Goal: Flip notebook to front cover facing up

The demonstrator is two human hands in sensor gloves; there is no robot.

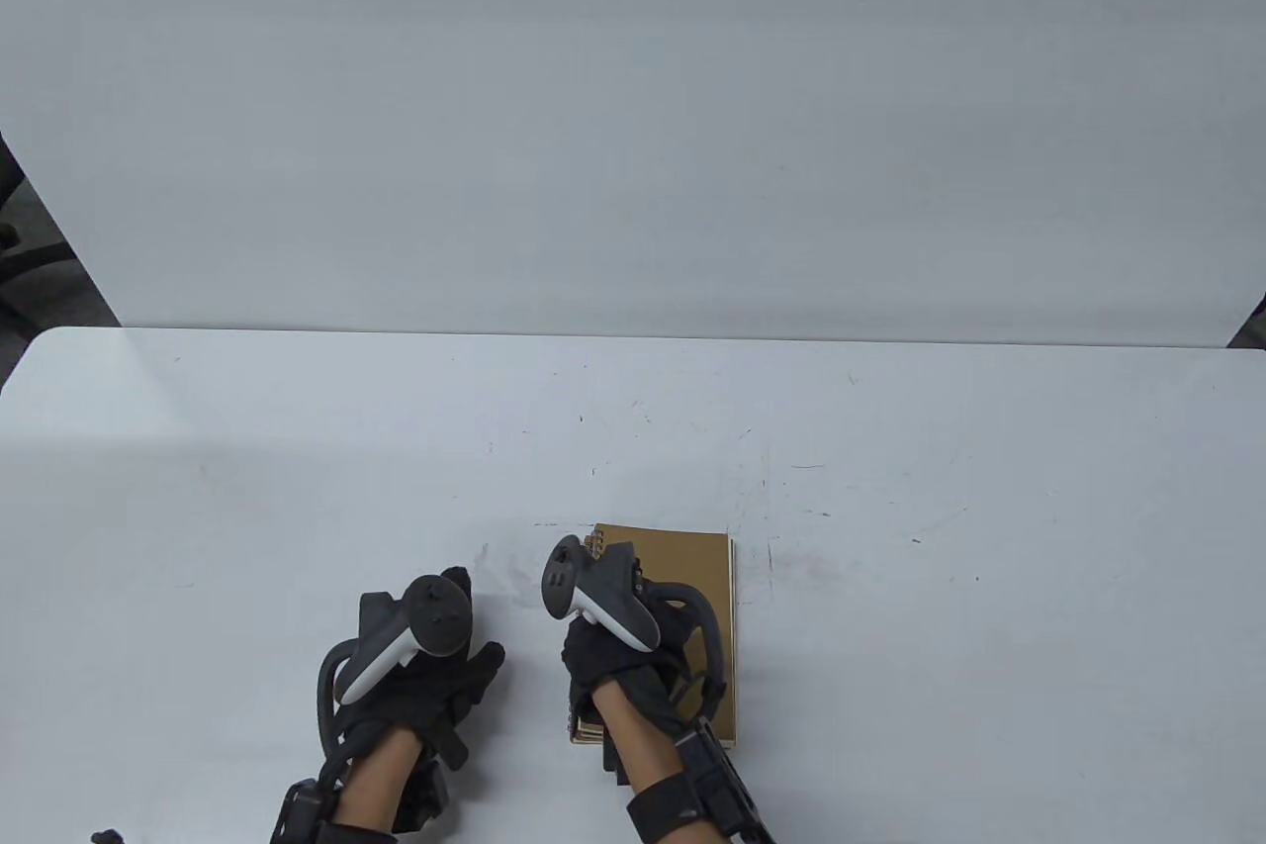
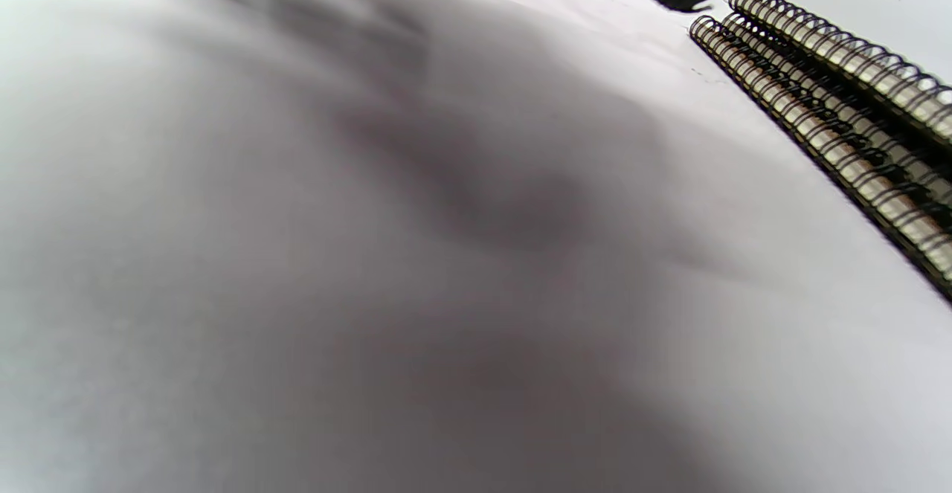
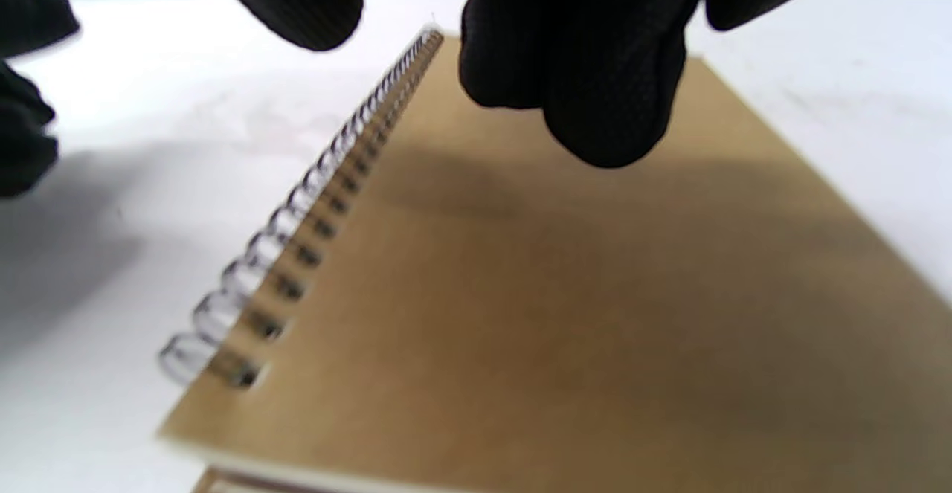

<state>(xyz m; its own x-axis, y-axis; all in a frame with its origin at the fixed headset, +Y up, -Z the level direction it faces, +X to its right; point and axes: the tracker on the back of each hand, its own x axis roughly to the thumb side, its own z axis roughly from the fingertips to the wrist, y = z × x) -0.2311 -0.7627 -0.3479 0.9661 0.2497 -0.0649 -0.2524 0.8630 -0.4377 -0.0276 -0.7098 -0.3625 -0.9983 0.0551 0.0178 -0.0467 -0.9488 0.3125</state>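
A brown spiral-bound notebook (image 1: pixel 704 577) lies flat on the white table (image 1: pixel 890 488) near the front edge, plain kraft cover up, spiral on its left side. In the right wrist view the cover (image 3: pixel 565 314) fills the frame, and a second brown edge shows beneath it. The left wrist view shows two stacked wire spirals (image 2: pixel 833 99). My right hand (image 1: pixel 643 621) hovers over the notebook's left half, with its fingers (image 3: pixel 610 84) hanging open just above the cover. My left hand (image 1: pixel 440 661) rests on the table just left of the notebook, holding nothing.
The white tabletop has faint scuff marks. A white backdrop (image 1: pixel 633 112) stands behind the table's far edge. The left hand's dark glove shows at the left edge of the right wrist view (image 3: pixel 22 106).
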